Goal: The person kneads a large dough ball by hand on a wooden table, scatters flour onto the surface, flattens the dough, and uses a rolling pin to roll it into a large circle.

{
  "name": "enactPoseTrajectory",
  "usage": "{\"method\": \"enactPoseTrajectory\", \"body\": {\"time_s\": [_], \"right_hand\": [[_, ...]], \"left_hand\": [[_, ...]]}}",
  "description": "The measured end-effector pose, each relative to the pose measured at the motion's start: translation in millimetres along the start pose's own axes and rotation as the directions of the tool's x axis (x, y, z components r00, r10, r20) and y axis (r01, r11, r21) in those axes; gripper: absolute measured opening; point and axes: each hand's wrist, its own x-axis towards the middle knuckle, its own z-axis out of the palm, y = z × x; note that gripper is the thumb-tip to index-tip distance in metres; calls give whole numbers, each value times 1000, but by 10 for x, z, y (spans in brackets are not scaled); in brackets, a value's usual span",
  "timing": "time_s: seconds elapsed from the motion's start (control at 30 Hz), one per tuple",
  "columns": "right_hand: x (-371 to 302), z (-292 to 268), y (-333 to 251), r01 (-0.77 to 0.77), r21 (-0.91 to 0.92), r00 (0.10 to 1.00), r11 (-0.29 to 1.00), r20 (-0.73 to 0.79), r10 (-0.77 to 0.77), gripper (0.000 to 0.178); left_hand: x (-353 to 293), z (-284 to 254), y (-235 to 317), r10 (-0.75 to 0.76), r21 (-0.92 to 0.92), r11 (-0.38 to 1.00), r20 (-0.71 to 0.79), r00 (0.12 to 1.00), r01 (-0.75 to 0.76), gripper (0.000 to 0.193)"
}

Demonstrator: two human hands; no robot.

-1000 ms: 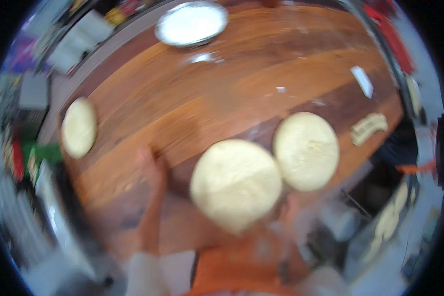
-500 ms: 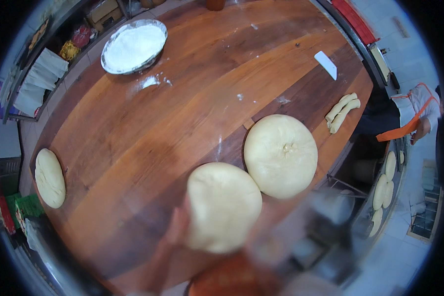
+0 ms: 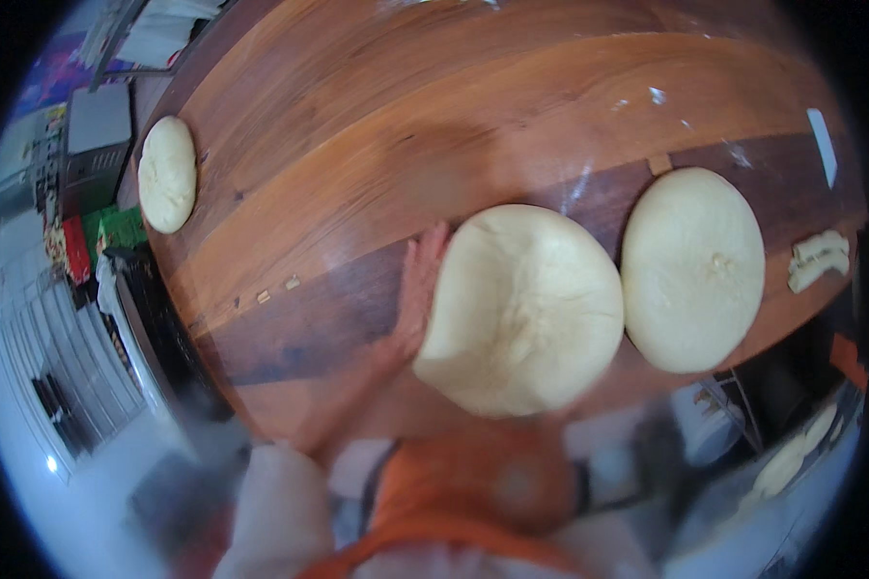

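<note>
A large round lump of dough (image 3: 526,314) lies at the near middle of the wooden table, its top dented and creased. My left hand (image 3: 423,282) rests against its left side, fingers stretched out along the edge. No clear part of my right hand shows; the near side of the dough is blurred. A second large dough lump (image 3: 693,280) touches the first on the right, smooth, with a small puckered knot on top.
On the wooden table (image 3: 328,193), an oval dough piece (image 3: 168,176) lies at the far left. To the right are a white scraper (image 3: 822,148) and short dough strips (image 3: 819,261). Flour specks (image 3: 657,96) dot the surface. A dark-sided appliance (image 3: 164,328) stands by the left edge.
The view has shifted, so the table's things appear farther right and higher. The near dough's top, smoother before, now shows a deep dent and creases. My left hand stays at its left side.
</note>
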Motion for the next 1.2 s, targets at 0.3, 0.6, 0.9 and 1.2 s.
{"method": "enactPoseTrajectory", "body": {"time_s": [0.3, 0.6, 0.9, 1.2], "right_hand": [[941, -49, 468, 269, -597, 963, 755, 161, -216, 38], [-2309, 597, 239, 269, -368, 821, 890, 570, -13, 37], [-5122, 2290, 63, -645, -240, 214, 725, 855, 473, 37], [-4651, 1957, 394, -157, -279, 545, 947, 776, 319, 25]], "left_hand": [[-208, 253, -1, 166, -572, -717, 415, 895, 398, 67], [-2609, -306, -122, -304, -661, -749, 277, 912, -49, 60], [-4820, -1851, -933, -781, -822, -331, -36, 623, -463, 54], [-5065, -2640, -1880, -510, -153, 771, -730, 455, 619, 49]]}}
